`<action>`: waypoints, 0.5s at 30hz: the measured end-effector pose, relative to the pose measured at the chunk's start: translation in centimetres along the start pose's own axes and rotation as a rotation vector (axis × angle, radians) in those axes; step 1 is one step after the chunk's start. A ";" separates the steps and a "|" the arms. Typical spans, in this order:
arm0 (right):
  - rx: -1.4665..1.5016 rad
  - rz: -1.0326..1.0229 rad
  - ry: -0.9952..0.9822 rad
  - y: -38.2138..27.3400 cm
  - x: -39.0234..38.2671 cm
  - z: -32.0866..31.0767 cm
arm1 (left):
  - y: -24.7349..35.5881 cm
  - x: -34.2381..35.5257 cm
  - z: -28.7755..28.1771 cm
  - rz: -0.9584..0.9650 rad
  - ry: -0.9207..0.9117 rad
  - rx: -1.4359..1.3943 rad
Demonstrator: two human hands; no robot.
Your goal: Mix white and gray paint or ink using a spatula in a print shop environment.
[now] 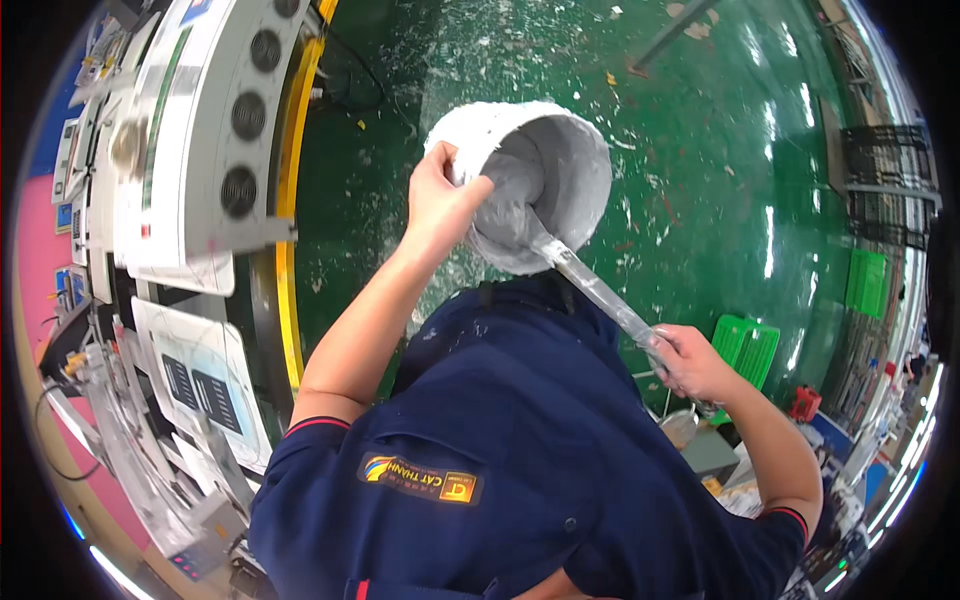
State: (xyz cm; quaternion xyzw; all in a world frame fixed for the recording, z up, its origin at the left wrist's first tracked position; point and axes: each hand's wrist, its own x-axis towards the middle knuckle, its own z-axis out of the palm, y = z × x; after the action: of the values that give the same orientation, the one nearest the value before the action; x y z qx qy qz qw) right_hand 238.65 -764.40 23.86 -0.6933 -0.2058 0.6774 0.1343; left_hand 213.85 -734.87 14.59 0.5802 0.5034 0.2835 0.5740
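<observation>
A white bucket (575, 150), its inside coated with grey-white paste, is tilted so that its mouth faces me. My left hand (445, 200) grips its rim on the left side, thumb over the edge. In my right hand (690, 362) is the handle of a long stirring paddle (600, 290), smeared with the same paste. The paddle slants up to the left, and its far end goes into the paste (510, 195) inside the bucket, where its tip is hidden.
On the left stands a long white machine (215, 120) with round vents and a yellow rail (287, 200). Paste splashes mark the green floor (700, 200). Green crates (745, 350) sit to the right, near black crates (885, 185). A metal leg (670, 38) stands at the far side.
</observation>
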 end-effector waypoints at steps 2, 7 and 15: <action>-0.024 0.055 -0.016 -8.6 5.2 -7.4 | 3.3 10.2 1.7 0.021 0.057 -0.070; -0.044 -0.033 -0.105 -30.9 15.0 -26.4 | 13.9 33.9 4.0 0.039 0.225 -0.227; -0.178 -0.174 0.089 -63.5 33.8 -52.9 | 24.6 78.8 10.1 0.062 0.257 -0.342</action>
State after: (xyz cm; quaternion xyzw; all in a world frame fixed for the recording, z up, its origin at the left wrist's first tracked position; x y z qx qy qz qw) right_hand 284.63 -687.82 25.92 -0.7113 -0.3185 0.6109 0.1393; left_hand 255.62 -662.93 16.55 0.4488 0.4988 0.4538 0.5863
